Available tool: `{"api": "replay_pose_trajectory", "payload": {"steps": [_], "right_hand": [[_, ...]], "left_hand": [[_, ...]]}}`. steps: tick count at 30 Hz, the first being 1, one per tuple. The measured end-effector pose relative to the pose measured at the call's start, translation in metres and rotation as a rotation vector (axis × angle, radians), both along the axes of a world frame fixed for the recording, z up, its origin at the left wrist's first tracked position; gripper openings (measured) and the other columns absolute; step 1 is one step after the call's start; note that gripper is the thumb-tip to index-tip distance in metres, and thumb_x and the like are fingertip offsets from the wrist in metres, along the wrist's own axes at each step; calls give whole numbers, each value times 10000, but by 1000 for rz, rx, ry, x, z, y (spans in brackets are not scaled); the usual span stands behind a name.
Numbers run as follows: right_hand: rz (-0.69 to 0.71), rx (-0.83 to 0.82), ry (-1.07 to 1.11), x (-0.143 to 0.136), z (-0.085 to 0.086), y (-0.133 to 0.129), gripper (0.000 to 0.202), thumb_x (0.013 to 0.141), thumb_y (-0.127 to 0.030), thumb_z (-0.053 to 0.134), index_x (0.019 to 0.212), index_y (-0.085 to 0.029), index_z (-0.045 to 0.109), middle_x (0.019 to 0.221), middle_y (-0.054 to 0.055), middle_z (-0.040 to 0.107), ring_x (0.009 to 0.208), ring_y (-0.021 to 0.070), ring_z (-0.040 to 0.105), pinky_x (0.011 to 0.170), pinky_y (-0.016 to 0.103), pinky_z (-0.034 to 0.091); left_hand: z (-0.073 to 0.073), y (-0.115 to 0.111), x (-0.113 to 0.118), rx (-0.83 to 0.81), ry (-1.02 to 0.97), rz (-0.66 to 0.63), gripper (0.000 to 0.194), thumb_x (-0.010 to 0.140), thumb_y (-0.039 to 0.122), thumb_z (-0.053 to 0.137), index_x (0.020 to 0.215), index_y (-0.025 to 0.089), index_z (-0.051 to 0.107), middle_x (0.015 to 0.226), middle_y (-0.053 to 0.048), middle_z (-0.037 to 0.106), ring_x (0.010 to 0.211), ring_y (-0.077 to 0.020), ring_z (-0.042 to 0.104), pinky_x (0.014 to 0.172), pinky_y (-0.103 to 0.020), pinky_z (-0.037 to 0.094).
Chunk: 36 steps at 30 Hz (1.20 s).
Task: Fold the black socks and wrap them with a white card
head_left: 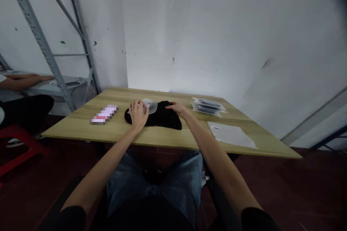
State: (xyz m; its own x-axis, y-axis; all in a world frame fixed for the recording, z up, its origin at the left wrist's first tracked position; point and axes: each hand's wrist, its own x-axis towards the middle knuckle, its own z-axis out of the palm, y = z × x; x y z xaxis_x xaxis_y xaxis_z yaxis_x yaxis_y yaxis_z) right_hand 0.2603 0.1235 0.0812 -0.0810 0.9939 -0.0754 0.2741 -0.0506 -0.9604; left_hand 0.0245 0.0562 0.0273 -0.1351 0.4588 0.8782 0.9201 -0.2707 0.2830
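A black folded garment (159, 117) lies in the middle of the wooden table (173, 140). My left hand (138, 113) rests on its left end, fingers curled over the edge of a clear plastic bag (151, 105) that lies against the garment's far side. My right hand (177, 108) lies flat on top of the garment's right part, fingers pointing left. I cannot tell whether the left hand truly grips the bag or only presses on it.
A stack of bagged items (207, 107) sits at the table's far right, and flat white bags (230, 134) lie nearer on the right. A blurred pink object (104, 114) lies left. Another person's arm (23, 80) rests by a metal shelf (46, 48); a red stool (18, 144) stands left.
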Motion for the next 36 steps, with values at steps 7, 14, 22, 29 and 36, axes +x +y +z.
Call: {"api": "replay_pose_trajectory", "payload": {"steps": [7,14,22,29,36], "right_hand": [[139,-75,99,25,24,-20,723,806,-127,812,1480,-286,606,997,30,781,704,136,640,585,211,500],[234,-151,267,7,16,-30,631,732,-59,826,1313,-273,703,999,6,784,719,142,679,609,221,530],[-110,-38,443,-37,-18,-36,616,808,-36,671,1382,-256,639,880,-13,745,757,151,685,645,209,542],[-150,-91,508,-37,-15,-29,566,795,-13,644,1318,-231,632,813,-30,697,681,130,643,598,196,522],[-224,-94,504,-29,-7,-17,506,780,-20,635,1246,-217,637,747,-34,674,609,141,621,556,221,517]], "left_hand": [[0,-2,4,-68,-1,-51,76,954,189,538,950,241,593,1117,-122,677,1109,-328,610,1104,-513,416],[4,-9,10,-89,23,-165,60,937,218,580,892,258,585,1162,-113,697,1174,-326,613,1176,-516,371],[5,-9,12,-129,30,-238,87,933,205,584,876,265,558,1227,-88,732,1212,-302,636,1242,-532,315],[-1,-2,9,-146,-45,-247,112,909,201,621,860,266,543,1244,-77,745,1229,-301,646,1230,-536,348],[0,-2,12,-151,-44,-281,127,898,195,638,841,271,553,1260,-68,759,1270,-304,650,1265,-574,289]]}}
